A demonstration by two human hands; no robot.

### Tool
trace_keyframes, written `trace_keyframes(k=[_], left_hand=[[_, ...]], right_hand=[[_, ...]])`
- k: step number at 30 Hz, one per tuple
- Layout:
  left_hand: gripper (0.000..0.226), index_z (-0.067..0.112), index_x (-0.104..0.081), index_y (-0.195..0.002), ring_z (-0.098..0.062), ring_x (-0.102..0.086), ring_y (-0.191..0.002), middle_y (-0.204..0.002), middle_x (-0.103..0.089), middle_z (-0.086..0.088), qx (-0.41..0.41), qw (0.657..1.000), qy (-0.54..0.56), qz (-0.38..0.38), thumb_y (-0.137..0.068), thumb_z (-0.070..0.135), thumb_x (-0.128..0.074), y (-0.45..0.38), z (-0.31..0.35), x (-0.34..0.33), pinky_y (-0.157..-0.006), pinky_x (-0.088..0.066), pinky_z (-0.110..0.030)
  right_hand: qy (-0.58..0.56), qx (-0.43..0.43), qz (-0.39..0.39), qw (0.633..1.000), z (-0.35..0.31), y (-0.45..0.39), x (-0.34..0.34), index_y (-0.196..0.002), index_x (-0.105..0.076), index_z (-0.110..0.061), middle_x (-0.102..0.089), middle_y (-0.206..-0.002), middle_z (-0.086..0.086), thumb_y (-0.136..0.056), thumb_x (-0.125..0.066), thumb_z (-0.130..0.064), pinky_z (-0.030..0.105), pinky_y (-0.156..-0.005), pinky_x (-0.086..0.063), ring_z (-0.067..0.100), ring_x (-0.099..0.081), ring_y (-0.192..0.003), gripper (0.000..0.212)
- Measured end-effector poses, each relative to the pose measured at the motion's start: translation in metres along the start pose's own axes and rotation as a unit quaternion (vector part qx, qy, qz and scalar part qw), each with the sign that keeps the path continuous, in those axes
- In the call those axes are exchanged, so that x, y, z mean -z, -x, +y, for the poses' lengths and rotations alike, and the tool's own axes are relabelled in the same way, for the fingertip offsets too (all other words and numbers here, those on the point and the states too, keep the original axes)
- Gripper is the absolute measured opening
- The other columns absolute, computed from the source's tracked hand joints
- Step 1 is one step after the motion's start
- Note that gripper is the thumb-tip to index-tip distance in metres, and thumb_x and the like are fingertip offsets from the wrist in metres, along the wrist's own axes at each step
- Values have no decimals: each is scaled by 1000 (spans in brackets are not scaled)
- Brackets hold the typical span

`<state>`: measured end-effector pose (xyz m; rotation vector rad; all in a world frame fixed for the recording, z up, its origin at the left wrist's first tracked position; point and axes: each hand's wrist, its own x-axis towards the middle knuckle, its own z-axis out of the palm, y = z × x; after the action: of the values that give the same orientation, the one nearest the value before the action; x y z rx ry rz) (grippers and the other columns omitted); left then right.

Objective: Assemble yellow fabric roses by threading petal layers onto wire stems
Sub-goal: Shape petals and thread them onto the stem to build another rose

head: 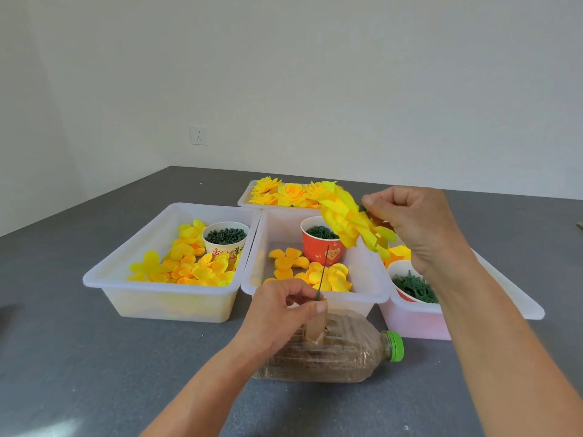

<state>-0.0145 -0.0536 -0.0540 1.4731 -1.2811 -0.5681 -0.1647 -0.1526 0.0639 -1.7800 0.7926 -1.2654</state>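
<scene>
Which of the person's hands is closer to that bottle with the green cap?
Left. The left hand pinches a wire stem right above the bottle lying on the table. The right hand is higher up and farther back, holding an assembled yellow rose.

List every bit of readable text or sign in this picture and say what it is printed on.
White paper cup: red Chinese characters, starting "舌尖上的"; the rest is too blurred to read.
Red paper cup: a heart emblem with characters inside, too blurred to read.
Bottle: no label visible.
</scene>
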Motion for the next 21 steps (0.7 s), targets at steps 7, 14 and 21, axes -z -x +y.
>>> trace_keyframes(k=[7, 14, 21], left_hand=[[12, 29, -71, -67, -2, -57, -71, -79, -71, 11, 7, 1000, -6, -9, -75, 21, -77, -1, 1, 1, -81, -50, -36], [15, 32, -72, -67, -9, -62, -73, -81, -72, 5, 25, 998, 38, -40, -73, 19, -79, -4, 0, 5, -79, -54, -37], [31, 21, -75, -82, -4, -64, -75, -83, -73, 2, 8, 997, 73, -27, -65, 46, -69, -19, 17, 21, -72, -50, -15]], right_hand=[[-260, -233, 71, 934, 24, -3, -10, -63, -61, -11, -60, -50, 2, -79, -66, -8, 25, -50, -47, 17, -55, -52, 17], [-495, -363, 48, 788, 45, -2, -22, -72, -54, -11, -63, -54, 5, -95, -46, -15, 21, -46, -45, 17, -56, -59, 25], [-593, -364, 60, 716, 64, -7, -39, -75, -55, -6, -59, -52, 5, -93, -48, -6, 15, -44, -46, 13, -54, -52, 19]])
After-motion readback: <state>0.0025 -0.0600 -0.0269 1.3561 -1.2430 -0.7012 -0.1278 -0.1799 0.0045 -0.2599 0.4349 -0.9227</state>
